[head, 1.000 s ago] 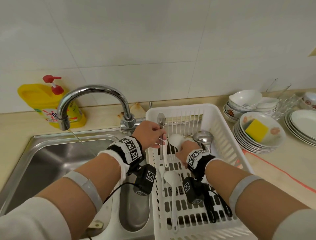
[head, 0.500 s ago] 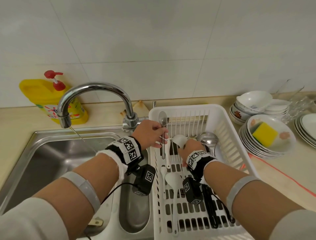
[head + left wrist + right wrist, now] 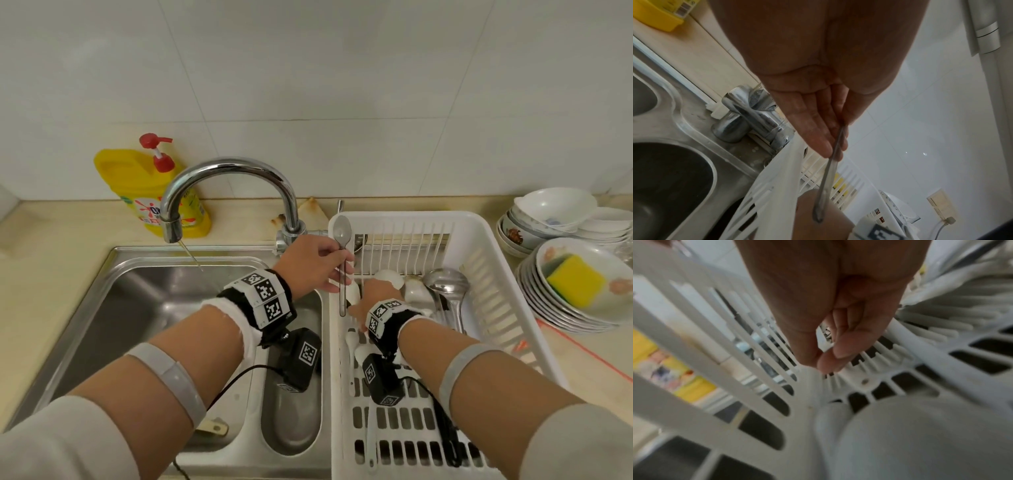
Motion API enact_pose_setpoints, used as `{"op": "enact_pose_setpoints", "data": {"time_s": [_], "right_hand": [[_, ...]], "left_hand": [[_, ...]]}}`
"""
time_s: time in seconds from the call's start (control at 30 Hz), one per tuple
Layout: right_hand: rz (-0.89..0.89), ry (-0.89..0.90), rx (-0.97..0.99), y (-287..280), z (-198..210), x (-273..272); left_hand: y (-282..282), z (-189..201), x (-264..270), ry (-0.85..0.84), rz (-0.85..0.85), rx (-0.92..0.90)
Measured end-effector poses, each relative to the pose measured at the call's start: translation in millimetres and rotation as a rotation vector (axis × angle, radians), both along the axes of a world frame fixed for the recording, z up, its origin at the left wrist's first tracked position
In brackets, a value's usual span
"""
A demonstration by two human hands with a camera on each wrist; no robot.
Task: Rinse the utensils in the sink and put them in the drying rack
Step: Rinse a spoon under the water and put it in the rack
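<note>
We see the left hand point(image 3: 313, 263) above the left rim of the white drying rack point(image 3: 493, 274), close to its far left corner. Its thumb and fingers pinch the handle of a metal spoon point(image 3: 343, 236), which stands nearly upright with the bowl on top and the handle end pointing down into the rack. In the left wrist view the fingers point(image 3: 818, 129) lie almost straight along the handle and the thumb presses it against them.

The right hand point(image 3: 375, 296) is low inside the rack, near the far end. Its fingers point(image 3: 840, 350) are curled and seem to pinch a small white piece, but the view is blurred and we cannot tell what it is. Just beside this hand lie white spoons point(image 3: 387, 275) and a metal ladle point(image 3: 445, 282), and one more white spoon point(image 3: 370, 442) lies along the rack floor near the front.

The rack sits on the bench point(image 3: 589, 370), touching the right edge of the steel sink point(image 3: 144, 308). The curved tap point(image 3: 236, 174) stands between both and a thin stream of water runs from it into the sink. At the back left of the bench stands a yellow soap bottle point(image 3: 137, 178). At the right of the rack are stacked bowls point(image 3: 555, 209) and stacked plates point(image 3: 541, 294), with a yellow sponge point(image 3: 575, 279) in the top one.
</note>
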State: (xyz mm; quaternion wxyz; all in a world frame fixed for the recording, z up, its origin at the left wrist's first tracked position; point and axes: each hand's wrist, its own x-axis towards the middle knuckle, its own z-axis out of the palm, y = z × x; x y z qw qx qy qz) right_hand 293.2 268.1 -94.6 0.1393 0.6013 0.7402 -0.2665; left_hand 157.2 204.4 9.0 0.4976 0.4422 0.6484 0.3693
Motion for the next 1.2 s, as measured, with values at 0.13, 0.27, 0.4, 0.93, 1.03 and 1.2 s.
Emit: {"op": "enact_pose_setpoints", "data": {"time_s": [0.13, 0.27, 0.4, 0.93, 1.03, 1.2], "right_hand": [[-0.131, 0.121, -0.128, -6, 14, 11], [-0.187, 0.197, -0.236, -19, 47, 50], [-0.217, 0.091, -0.439, -42, 53, 96], [-0.046, -0.193, -0.618, -70, 28, 119], [-0.052, -0.154, -0.483, -63, 33, 120], [-0.094, -0.021, -0.524, -63, 25, 92]], "left_hand": [[2, 4, 9, -0.008, -0.048, -0.030], [1, 4, 25, -0.019, -0.118, -0.069], [-5, 0, 40, -0.026, -0.175, -0.098], [-23, -9, 50, -0.033, -0.141, -0.056], [-25, -10, 46, -0.031, -0.139, -0.056], [-27, -5, 38, -0.024, -0.092, -0.046]]}}
